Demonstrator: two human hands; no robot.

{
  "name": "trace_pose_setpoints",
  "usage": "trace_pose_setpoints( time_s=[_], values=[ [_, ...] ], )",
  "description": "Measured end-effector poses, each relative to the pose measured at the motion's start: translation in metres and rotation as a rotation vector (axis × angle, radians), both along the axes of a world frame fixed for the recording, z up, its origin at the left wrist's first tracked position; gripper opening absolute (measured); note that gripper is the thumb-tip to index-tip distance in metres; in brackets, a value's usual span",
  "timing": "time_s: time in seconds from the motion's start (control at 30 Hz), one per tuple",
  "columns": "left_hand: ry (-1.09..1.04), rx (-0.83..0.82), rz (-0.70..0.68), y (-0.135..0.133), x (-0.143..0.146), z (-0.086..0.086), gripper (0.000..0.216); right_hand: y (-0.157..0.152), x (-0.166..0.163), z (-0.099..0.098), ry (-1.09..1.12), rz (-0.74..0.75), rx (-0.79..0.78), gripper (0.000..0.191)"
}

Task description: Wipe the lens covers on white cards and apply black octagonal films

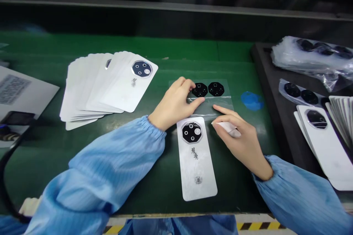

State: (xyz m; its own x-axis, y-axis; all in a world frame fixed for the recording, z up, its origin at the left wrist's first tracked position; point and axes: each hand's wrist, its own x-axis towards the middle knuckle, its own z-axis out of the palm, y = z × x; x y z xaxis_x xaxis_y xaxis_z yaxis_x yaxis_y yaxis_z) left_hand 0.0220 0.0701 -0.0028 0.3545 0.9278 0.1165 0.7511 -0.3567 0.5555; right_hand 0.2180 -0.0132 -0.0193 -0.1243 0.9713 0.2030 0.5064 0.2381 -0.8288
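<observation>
My left hand (179, 99) holds down the left part of a clear film sheet (209, 105), its fingers bent and its thumb lying across the film. Two black octagonal stickers with small round holes are on that sheet: one sticker (200, 90) by my left fingertips, another sticker (216, 89) to its right. Folded inside my right hand (239, 128) is a white wipe (230, 128); the index finger points at the film's lower edge. Just below lies a white phone back panel (196, 169), face up, with a black octagonal camera area and dark lettering.
Fanned white panels (110, 84) lie at the left, beside a sheet with a printed code (13, 91). On the right, a black tray (270, 102) bears more white panels (325, 143), a sticker strip (300, 93) and bagged stickers (314, 55). A blue patch (252, 101) marks the green table.
</observation>
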Motion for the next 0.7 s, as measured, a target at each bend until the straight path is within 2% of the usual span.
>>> trace_pose_setpoints(
  time_s=[0.1,0.2,0.47,0.57,0.7],
  values=[
    [0.093,-0.045,0.043,0.023,0.016,0.001,0.042,0.001,0.001,0.0,0.02,-0.017,-0.049,0.009],
    [0.191,-0.099,0.087,0.03,0.024,0.003,0.045,0.0,0.0,0.0,0.009,-0.016,-0.058,0.009],
    [0.321,-0.228,0.037,0.055,0.026,0.016,0.047,0.0,-0.002,0.0,0.018,-0.017,-0.044,0.012],
    [0.352,-0.217,0.047,0.054,0.032,0.022,0.047,0.0,-0.002,-0.002,0.02,-0.022,-0.036,0.012],
    [0.396,-0.135,0.036,0.039,0.041,0.029,0.05,0.0,-0.002,-0.003,0.025,-0.024,-0.021,0.011]
  ],
)
